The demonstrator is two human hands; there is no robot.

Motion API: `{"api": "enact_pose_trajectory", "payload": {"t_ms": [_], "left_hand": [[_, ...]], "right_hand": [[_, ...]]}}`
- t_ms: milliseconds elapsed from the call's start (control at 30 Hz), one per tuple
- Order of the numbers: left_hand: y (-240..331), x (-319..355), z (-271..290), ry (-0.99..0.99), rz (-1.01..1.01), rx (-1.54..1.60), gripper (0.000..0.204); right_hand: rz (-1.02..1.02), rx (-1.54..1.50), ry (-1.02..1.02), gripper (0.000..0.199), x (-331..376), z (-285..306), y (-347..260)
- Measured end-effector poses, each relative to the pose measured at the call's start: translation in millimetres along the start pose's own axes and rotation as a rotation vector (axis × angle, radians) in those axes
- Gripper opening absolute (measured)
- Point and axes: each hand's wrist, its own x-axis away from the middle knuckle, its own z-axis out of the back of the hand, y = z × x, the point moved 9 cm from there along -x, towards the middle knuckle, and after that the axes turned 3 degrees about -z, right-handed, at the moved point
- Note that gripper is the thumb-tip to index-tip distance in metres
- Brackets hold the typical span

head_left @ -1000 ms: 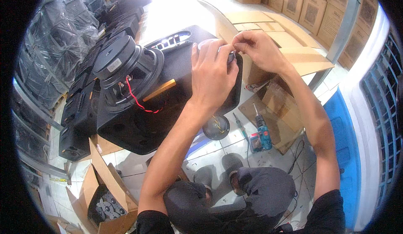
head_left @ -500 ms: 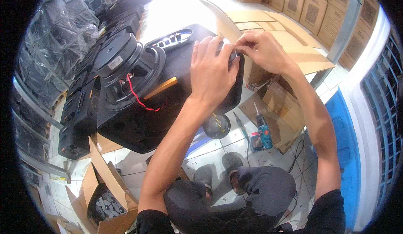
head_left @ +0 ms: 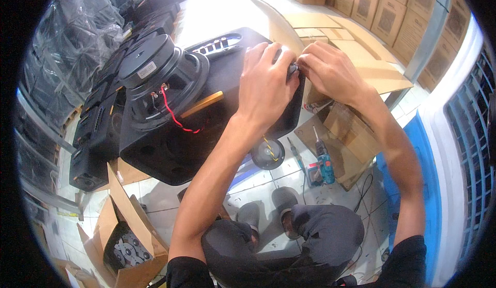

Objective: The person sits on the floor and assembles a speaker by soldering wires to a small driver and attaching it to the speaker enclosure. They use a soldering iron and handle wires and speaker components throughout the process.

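A black speaker cabinet point(head_left: 160, 161) lies in front of me, with a large woofer point(head_left: 147, 65) resting magnet-up on its left part. A red wire point(head_left: 173, 116) runs from the woofer's terminal into the cabinet's dark opening, beside a wooden stick point(head_left: 206, 103). My left hand point(head_left: 266, 84) is bent over the cabinet's far right corner, fingers closed around a small thing mostly hidden by them. Right beside it, my right hand point(head_left: 330, 73) pinches at the same spot with thumb and fingertips. What lies between the fingertips is too small to name.
On the tiled floor are a teal power drill point(head_left: 324, 165), a slim pen-like tool point(head_left: 296, 153) and a round driver point(head_left: 267, 154) with a yellow wire. An opened carton point(head_left: 144, 226) of metal parts stands lower left. Cardboard sheets point(head_left: 356, 50) and stacked cartons point(head_left: 387, 14) fill the right back.
My right hand has shifted slightly lower and turned, its fingers curling closer to my left hand. My left hand stays at the cabinet corner. The cabinet and woofer look unmoved apart from a slight view shift.
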Motion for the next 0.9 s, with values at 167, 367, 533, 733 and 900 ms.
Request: {"api": "enact_pose_trajectory", "payload": {"t_ms": [167, 367, 533, 733, 900], "left_hand": [[2, 4, 5, 0.085, -0.073, -0.008, 0.022], [3, 3, 2, 0.101, -0.070, -0.014, 0.017], [5, 3, 1, 0.089, -0.076, -0.039, 0.015], [3, 1, 0, 0.047, -0.077, 0.002, 0.014], [3, 3, 1, 0.043, -0.069, -0.001, 0.014]], "right_hand": [[0.074, -0.006, 0.105, 0.014, 3, 4, -5], [0.133, -0.053, 0.160, 0.016, 6, 6, -6], [0.162, 0.029, 0.148, 0.018, 7, 4, -9], [0.259, 0.069, 0.129, 0.022, 0, 4, -12], [-0.191, -0.360, -0.050, 0.013, -14, -11, 24]]}}
